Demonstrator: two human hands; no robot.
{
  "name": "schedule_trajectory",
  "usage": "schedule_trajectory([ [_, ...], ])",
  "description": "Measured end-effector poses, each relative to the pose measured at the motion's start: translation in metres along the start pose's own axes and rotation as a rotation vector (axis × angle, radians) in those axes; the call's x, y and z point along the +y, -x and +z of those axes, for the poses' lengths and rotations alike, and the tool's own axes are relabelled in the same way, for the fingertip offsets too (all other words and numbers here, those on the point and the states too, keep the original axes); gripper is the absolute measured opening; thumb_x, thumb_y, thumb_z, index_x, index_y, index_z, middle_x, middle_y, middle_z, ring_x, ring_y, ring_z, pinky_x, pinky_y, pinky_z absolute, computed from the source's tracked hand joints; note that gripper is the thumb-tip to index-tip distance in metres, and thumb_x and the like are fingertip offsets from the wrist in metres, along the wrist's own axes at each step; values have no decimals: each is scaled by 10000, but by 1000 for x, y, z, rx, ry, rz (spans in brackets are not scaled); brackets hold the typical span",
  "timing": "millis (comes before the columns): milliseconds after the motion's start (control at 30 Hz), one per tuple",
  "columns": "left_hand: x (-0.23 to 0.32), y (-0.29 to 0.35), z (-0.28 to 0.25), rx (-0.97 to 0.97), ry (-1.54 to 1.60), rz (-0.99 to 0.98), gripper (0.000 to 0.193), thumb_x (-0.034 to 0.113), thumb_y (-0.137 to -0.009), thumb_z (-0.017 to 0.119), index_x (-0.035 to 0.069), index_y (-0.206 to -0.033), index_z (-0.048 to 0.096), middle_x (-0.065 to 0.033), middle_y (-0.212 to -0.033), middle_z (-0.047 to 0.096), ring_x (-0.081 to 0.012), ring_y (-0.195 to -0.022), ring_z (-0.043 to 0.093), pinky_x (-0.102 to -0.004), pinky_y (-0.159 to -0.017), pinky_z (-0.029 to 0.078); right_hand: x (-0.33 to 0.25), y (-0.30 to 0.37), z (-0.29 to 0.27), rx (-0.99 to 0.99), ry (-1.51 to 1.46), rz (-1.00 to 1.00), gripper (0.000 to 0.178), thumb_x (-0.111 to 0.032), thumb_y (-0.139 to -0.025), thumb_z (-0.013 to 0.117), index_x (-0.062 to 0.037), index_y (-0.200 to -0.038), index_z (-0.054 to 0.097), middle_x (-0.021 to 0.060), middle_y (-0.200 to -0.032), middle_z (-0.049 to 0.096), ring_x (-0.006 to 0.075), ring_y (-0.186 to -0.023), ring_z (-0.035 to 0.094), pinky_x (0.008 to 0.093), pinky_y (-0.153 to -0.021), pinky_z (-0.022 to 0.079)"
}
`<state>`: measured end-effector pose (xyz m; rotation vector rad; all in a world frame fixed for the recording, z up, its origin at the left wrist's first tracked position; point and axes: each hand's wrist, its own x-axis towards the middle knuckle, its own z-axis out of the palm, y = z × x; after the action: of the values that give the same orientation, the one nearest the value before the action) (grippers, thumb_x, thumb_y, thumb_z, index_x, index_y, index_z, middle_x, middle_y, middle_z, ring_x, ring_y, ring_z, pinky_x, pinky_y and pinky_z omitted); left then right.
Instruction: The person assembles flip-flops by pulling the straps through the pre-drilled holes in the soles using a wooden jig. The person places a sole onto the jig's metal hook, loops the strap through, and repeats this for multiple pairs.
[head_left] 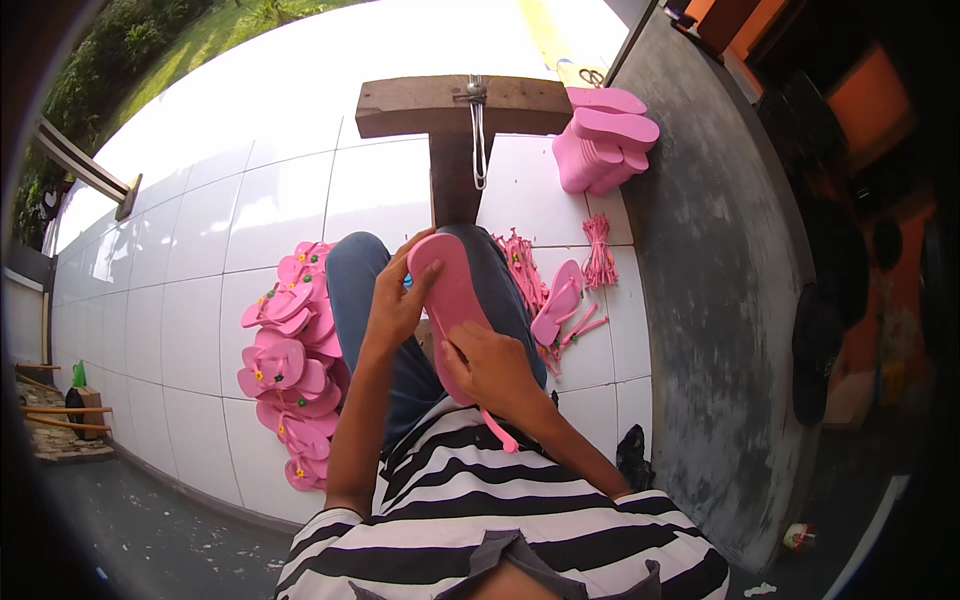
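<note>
Over my lap I hold a pink flip-flop sole [452,285], tilted lengthwise with its far end resting in my left hand [393,305]. The left thumb presses on the flat face, and the fingers wrap round the left edge. My right hand [492,368] is closed at the lower half of the sole, its bent fingers on the face and edge; the fingertips are partly hidden. A pink strap [499,432] sticks out past the near end of the sole. Something small and blue [408,281] shows beside the left fingers, too covered to name.
A wooden T-shaped stand [400,108] with a hanging white wire loop [479,160] rises ahead. Finished pink flip-flops [275,365] are heaped at left. At right are stacked soles [590,160], a tied strap bundle [599,255], loose straps [522,262] and a single flip-flop [557,302].
</note>
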<state>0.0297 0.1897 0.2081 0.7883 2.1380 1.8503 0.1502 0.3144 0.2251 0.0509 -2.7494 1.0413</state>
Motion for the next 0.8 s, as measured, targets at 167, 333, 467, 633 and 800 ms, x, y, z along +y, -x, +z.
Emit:
schedule_trajectory([
  [167,23,-9,-11,54,174,-94,312,212,-979,628,-36,-1168,634,-115,-1261,604,-148,-1115,578,-284,-913,481,-12,7,-29,-13,-187,-13,145,-182,-926,644,-39,-928,622,120,-837,622,301,-728,634,382,-614,480],
  [333,64,-8,-11,-70,343,53,240,132,-991,602,8,-1187,539,-87,-1138,606,-111,-1027,565,-279,-862,480,-11,-23,-46,428,-287,30,218,-138,-894,692,-27,-1068,621,116,-1006,609,288,-909,617,386,-733,508],
  [467,71,-21,11,-14,110,581,436,40,-801,772,56,-1152,513,-129,-1097,597,-244,-1010,604,-357,-895,480,9,-47,-63,457,-186,-188,326,-33,-828,726,-35,-1145,648,110,-1086,632,283,-989,626,376,-814,525],
  [633,74,-42,12,242,-3,682,524,115,-635,875,119,-984,485,-119,-1066,584,-275,-1020,532,-408,-931,443,10,-69,-65,600,-209,-299,345,19,-770,753,-35,-1106,699,109,-1070,669,279,-1007,656,374,-868,541],
  [800,73,-63,4,288,-90,796,541,115,-617,887,135,-972,479,-104,-1016,602,-262,-975,517,-391,-883,430,4,-83,-62,677,-249,-268,354,28,-780,753,-23,-1125,698,124,-1088,682,281,-1021,671,372,-881,546],
])
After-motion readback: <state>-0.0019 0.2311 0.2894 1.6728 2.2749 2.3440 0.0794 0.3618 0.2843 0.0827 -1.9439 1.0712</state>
